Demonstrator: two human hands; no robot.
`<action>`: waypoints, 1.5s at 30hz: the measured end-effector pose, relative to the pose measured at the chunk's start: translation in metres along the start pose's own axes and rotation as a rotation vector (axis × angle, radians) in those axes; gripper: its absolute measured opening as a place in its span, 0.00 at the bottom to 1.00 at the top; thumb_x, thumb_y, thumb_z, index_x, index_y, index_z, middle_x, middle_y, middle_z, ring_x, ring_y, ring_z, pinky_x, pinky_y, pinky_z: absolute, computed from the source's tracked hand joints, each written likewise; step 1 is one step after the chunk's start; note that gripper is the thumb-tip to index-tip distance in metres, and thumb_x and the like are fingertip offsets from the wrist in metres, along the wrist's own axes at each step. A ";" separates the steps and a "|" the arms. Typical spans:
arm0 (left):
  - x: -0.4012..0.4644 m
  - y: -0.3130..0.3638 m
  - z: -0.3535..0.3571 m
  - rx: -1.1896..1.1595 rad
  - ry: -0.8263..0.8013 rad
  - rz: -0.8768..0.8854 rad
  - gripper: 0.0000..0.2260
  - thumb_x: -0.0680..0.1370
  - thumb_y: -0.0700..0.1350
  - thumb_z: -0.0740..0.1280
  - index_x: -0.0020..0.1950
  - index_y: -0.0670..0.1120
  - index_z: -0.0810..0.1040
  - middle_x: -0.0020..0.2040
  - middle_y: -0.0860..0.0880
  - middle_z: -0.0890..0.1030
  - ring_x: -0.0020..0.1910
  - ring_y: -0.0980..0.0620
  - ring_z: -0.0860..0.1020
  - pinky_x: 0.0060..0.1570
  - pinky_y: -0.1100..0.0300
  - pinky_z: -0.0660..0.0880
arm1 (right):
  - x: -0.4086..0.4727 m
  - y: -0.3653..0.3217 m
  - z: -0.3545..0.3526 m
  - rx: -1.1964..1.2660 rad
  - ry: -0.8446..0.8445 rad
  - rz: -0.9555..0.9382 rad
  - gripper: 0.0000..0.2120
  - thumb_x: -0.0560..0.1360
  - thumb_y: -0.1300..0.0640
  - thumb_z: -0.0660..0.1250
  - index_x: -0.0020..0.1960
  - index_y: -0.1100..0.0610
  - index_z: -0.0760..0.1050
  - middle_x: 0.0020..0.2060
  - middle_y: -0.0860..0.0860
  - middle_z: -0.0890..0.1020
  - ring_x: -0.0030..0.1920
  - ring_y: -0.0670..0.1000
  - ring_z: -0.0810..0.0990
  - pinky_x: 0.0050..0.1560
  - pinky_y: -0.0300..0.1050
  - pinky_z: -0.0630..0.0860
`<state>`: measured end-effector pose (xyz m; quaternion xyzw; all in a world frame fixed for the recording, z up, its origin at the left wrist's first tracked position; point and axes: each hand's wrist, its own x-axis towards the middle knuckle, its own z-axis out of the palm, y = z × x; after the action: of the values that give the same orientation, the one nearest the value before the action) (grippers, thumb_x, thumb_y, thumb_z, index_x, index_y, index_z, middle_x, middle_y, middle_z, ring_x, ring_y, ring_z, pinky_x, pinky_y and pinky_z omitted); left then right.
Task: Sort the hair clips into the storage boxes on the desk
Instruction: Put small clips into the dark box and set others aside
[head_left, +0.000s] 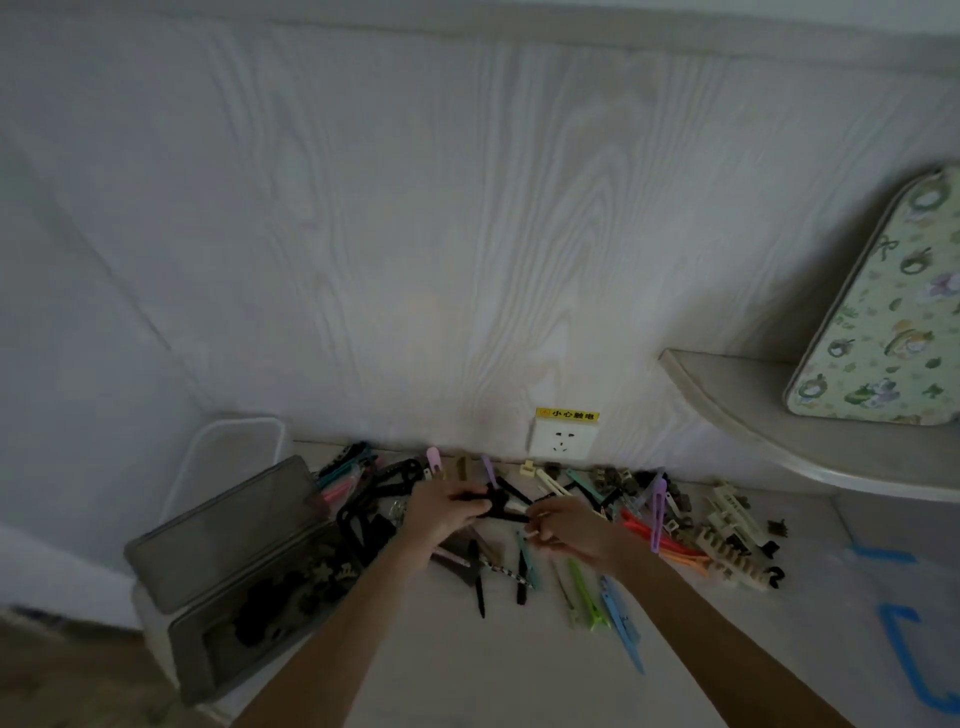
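Both hands work just in front of the wall socket (563, 439), which serves as the landmark here. The left hand (445, 512) curls its fingers round a black hair clip (501, 503), lifted off the table (467, 665), probably to pull it free of the tangle before sorting. The right hand (571, 527), just right of it and below the socket, pinches a small pale clip (531, 535) whose shape is hard to make out, likely readying a second piece. The remaining loose clips (675, 519) lie scattered along the wall to either side of the socket and toward the viewer. The open grey storage box (218, 654), well left of the socket and nearer the viewer, already holds dark clips, its lid (223, 530) propped back for easy dropping in.
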<state>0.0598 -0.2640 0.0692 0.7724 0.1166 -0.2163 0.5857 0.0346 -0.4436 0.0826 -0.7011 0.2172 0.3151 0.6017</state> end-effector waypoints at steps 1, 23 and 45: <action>-0.005 0.000 -0.011 -0.007 0.029 0.013 0.09 0.71 0.33 0.71 0.50 0.38 0.82 0.24 0.55 0.79 0.24 0.62 0.78 0.32 0.73 0.76 | 0.000 -0.006 0.006 -0.021 -0.021 -0.022 0.16 0.74 0.76 0.53 0.57 0.67 0.71 0.38 0.56 0.76 0.36 0.50 0.77 0.35 0.34 0.78; -0.087 -0.069 -0.154 0.290 0.323 0.096 0.11 0.74 0.31 0.67 0.55 0.39 0.79 0.55 0.40 0.80 0.47 0.58 0.80 0.50 0.66 0.75 | 0.021 -0.028 0.150 -0.802 -0.295 -0.438 0.15 0.77 0.64 0.60 0.63 0.61 0.73 0.60 0.57 0.78 0.61 0.57 0.76 0.55 0.38 0.71; -0.041 -0.114 -0.127 1.062 0.199 0.354 0.29 0.64 0.57 0.74 0.63 0.51 0.74 0.68 0.51 0.71 0.69 0.48 0.67 0.65 0.52 0.70 | 0.098 -0.030 0.150 -1.557 -0.171 -0.945 0.25 0.77 0.46 0.57 0.72 0.50 0.60 0.74 0.52 0.61 0.74 0.55 0.57 0.71 0.56 0.52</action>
<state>-0.0003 -0.1074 0.0186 0.9854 -0.0846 -0.0700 0.1302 0.0976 -0.2840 0.0228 -0.8990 -0.4115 0.1443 0.0392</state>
